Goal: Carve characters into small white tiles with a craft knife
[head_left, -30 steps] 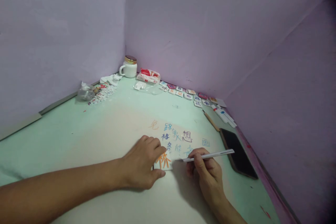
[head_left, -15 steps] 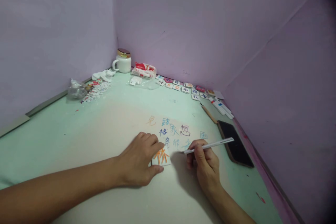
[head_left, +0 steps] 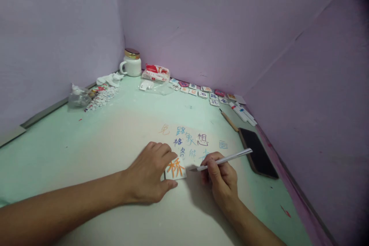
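Observation:
My left hand (head_left: 152,171) rests on the table with thumb and fingers closed around the left side of a small white card (head_left: 176,175) bearing an orange painted Chinese character. In my right hand (head_left: 220,175) is a slim silver craft knife (head_left: 230,158), gripped like a pen. Its narrow pointed tip reaches left, close to the card's right edge, and I cannot tell whether it touches. Just beyond the card, coloured characters (head_left: 188,138) are written on the pale tabletop (head_left: 123,138).
Lettered cards (head_left: 203,94) line the back wall, beside white markers (head_left: 242,113). A phone (head_left: 258,153) and a wooden-handled tool (head_left: 229,120) lie on the right. Back left are a lidded white mug (head_left: 132,65), a tissue pack (head_left: 156,72), paper scraps (head_left: 102,97) and a plastic bag (head_left: 79,96).
The knife tip has moved slightly left, nearer the card, along with my right hand. The card stays under my left hand's grip, and the whole view has shifted a little.

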The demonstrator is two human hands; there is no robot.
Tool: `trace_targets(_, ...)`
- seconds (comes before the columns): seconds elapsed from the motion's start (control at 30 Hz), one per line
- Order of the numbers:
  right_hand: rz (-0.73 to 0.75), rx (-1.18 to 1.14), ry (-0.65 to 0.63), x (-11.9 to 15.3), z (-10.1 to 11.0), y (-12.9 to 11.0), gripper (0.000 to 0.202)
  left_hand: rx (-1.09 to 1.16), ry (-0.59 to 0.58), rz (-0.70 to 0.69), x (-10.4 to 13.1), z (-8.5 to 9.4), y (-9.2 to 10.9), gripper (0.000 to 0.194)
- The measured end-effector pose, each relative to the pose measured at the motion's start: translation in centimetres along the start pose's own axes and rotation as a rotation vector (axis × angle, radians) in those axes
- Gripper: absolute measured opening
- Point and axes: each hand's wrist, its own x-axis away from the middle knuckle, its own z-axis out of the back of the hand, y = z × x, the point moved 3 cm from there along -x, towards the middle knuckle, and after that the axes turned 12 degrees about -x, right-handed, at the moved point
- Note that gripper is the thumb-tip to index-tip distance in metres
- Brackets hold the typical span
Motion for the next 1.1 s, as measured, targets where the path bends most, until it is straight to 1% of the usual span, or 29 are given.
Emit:
trace_targets(0.13, -0.028, -0.008, -0.022, 0.03, -0.02, 0.34, 0.028, -0.006, 0.011, -0.006, -0.03, -0.07, -0.03, 0.036)
trace_targets(0.37, -0.076, -0.026, -0.009, -0.03, -0.01, 0.47, 0.028, -0.003, 0.035, -0.022, 0.05, -0.38, -0.18, 0.037)
trace_targets(0.47, -0.074, -0.032, -0.002, -0.07, -0.11, 0.39, 0.027, -0.003, 0.040, -0.030, 0.08, -0.43, -0.20, 0.037)
trace_targets(0.7, -0.064, 0.002, -0.048, -0.01, -0.11, 0.42, 0.024, -0.006, 0.042, -0.036, 0.09, -0.56, -0.24, 0.037)
trace_targets(0.87, -0.056, 0.013, -0.048, 0.18, -0.14, 0.22, 0.024, -0.007, 0.042, -0.057, 0.30, -0.60, -0.16, 0.036)
trace_targets(1.0, -0.023, 0.020, -0.061, 0.54, -0.21, -0.14, 0.023, -0.005, 0.035, -0.064, 0.51, -0.45, 0.06, 0.030)
trace_targets(1.1, 0.004, 0.013, -0.095, 0.77, -0.38, -0.42, 0.021, 0.004, 0.011, -0.073, 0.69, -0.38, 0.33, 0.032)
